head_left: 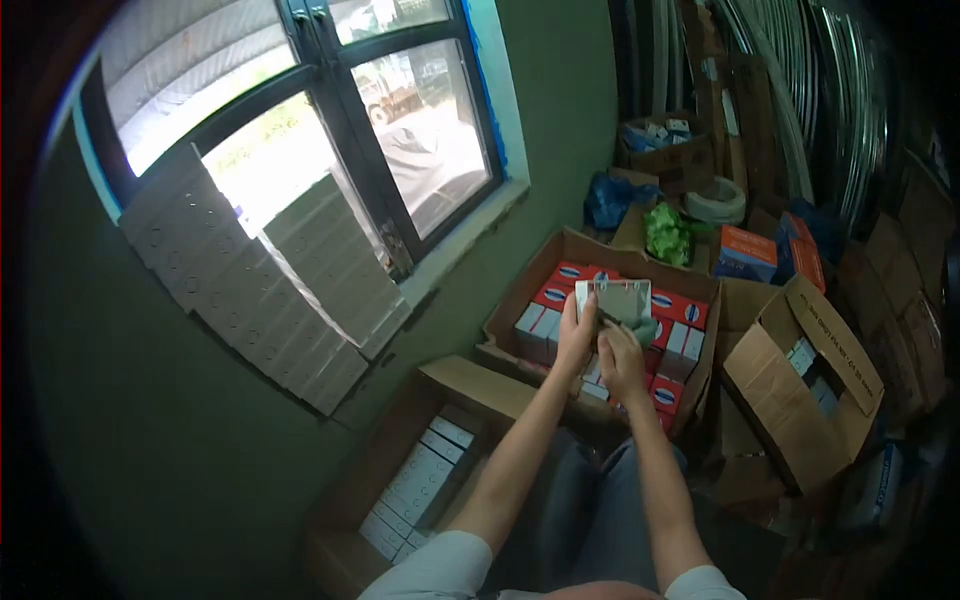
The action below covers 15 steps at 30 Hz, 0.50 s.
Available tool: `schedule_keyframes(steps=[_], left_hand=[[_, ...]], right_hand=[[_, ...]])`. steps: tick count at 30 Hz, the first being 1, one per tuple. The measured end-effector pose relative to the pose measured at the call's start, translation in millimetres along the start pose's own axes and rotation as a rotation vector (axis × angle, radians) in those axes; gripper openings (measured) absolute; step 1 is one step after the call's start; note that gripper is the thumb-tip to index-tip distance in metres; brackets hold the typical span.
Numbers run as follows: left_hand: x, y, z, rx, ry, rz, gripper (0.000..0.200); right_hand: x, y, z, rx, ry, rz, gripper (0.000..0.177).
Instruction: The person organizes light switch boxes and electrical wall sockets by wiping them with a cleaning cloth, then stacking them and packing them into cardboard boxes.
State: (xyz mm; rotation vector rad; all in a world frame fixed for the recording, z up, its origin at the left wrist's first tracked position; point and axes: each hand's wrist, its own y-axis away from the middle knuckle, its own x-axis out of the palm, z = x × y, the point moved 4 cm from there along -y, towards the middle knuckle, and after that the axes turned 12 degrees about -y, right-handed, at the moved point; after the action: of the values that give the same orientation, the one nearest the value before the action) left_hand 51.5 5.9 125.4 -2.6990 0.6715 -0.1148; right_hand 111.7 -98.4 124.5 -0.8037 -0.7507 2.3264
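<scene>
Over an open carton of red-and-white boxes, my left hand (576,335) grips the left side of a flat, rectangular white-edged plate (627,298) with a greyish face. My right hand (622,362) is closed just below the plate, with a bunched grey-green cloth (642,331) at its fingers. The cloth lies against the plate's lower right part. Beneath both hands, red boxes (668,395) with a blue-and-white oval mark and plain white ends fill the carton (708,345).
Left of my legs, another open carton (400,440) holds a row of small white boxes (415,485). A tilted carton (800,400) stands at right. Behind are orange-and-blue boxes (745,252), a green plastic bag (668,235) and a white coil (715,202). A window (330,130) is at left.
</scene>
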Motion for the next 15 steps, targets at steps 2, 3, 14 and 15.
schedule_keyframes(steps=[2, 3, 14, 15], left_hand=[[0, -5, -18, 0.1, -0.162, -0.043, 0.031], [-3, -9, -11, 0.1, -0.237, -0.097, 0.033], [-14, -13, 6, 0.168, -0.023, -0.172, 0.035], [-15, -11, 7, 0.164, -0.079, -0.173, 0.035]], right_hand=[[-11, -11, 5, 0.072, 0.076, -0.034, 0.039], [-15, -13, 3, 0.117, 0.117, -0.05, 0.039], [-12, -39, -45, 0.111, 0.293, -0.09, 0.042], [-12, -38, -48, 0.119, 0.205, -0.106, 0.045]])
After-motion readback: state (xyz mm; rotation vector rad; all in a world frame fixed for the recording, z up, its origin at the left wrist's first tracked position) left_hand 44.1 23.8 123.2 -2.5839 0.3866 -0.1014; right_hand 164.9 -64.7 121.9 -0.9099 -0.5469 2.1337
